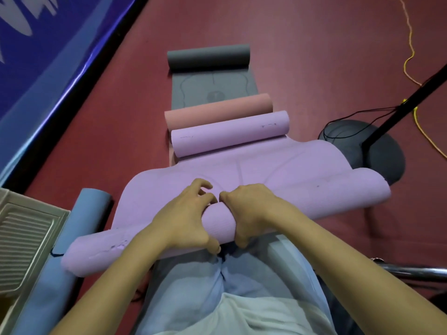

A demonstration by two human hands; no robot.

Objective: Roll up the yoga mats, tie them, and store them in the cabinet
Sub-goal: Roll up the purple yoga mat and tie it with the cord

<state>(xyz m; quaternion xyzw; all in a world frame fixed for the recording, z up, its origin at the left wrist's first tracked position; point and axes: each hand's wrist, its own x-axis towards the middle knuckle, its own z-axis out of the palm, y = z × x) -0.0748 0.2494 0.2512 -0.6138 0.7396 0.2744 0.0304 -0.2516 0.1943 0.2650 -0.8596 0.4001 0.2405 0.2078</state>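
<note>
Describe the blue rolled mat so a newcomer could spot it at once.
Start at the beige slatted panel in the lower left corner. The blue rolled mat lies right beside it on the red floor. It is the only blue roll; the rest are lilac, pink and grey.

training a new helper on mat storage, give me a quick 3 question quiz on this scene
1. True or false: both hands grip the purple mat's near roll.
2. Which colour is the fully rolled mat lying at the person's left? A) blue B) pink C) grey
3. Fill in: the far end of the grey mat is curled into a ____.

Key
1. True: the left hand and right hand wrap the near roll of the purple mat.
2. A: the blue mat; the pink mat lies further out.
3. Roll: see the grey mat.
</note>
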